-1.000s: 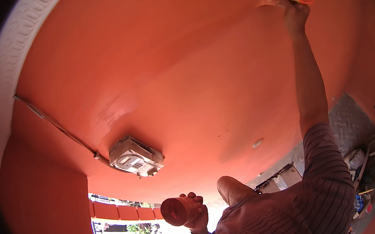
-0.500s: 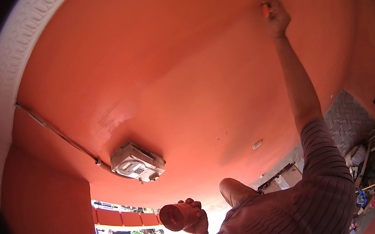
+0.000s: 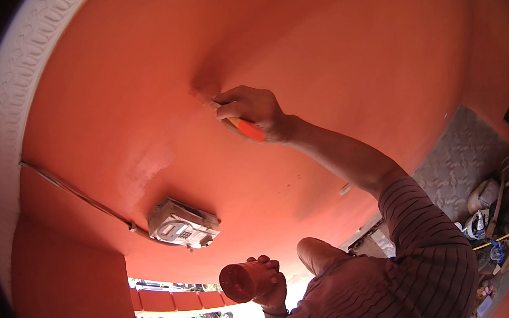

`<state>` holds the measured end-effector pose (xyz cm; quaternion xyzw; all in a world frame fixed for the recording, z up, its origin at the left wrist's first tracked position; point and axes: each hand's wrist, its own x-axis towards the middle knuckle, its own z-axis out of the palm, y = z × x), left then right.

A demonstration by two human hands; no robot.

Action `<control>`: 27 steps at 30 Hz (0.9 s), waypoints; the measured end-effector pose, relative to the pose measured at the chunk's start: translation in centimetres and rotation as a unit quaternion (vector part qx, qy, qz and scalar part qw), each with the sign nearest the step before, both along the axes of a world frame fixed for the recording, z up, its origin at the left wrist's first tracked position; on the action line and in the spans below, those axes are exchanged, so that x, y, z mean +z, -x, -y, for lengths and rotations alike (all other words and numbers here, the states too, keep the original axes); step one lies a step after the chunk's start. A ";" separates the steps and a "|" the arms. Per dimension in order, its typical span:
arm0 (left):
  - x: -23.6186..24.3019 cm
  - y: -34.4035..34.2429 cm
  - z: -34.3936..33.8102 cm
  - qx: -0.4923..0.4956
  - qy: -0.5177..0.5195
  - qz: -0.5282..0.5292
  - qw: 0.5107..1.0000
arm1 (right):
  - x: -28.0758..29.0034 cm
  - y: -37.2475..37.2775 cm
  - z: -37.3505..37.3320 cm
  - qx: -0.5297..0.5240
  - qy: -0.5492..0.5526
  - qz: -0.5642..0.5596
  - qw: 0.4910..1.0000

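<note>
My right hand [image 3: 257, 113] is closed round a paintbrush [image 3: 250, 129] with an orange-tipped handle. Its bristles meet the orange wall [image 3: 292, 48], where my arm's shadow falls beside them. Low down in front of my body, my left hand [image 3: 272, 287] grips a round paint container [image 3: 238, 282], tilted so that its reddish inside shows. Left of the brush, a paler patch [image 3: 146, 170] marks the wall above a boxy electricity meter [image 3: 183, 222] with a keypad.
A cable [image 3: 76, 195] runs from the meter to the white moulded trim [image 3: 11, 117]. A small switch plate [image 3: 345, 189] sits on the wall. At lower right, planks [image 3: 496, 210], a bucket [image 3: 477, 225] and other clutter lie on the floor. Beyond a low orange parapet [image 3: 183, 301] it is bright outside.
My right hand has swept the brush across the wall, leftward and down, from the upper right toward the pale patch. My left hand holds the container in nearly the same place.
</note>
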<state>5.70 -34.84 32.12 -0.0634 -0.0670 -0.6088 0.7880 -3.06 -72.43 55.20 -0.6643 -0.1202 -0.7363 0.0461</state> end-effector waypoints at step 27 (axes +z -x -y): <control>-0.6 -1.2 -3.1 0.078 0.039 -0.003 0.996 | -2.4 -0.6 2.1 -0.330 -0.047 0.089 0.939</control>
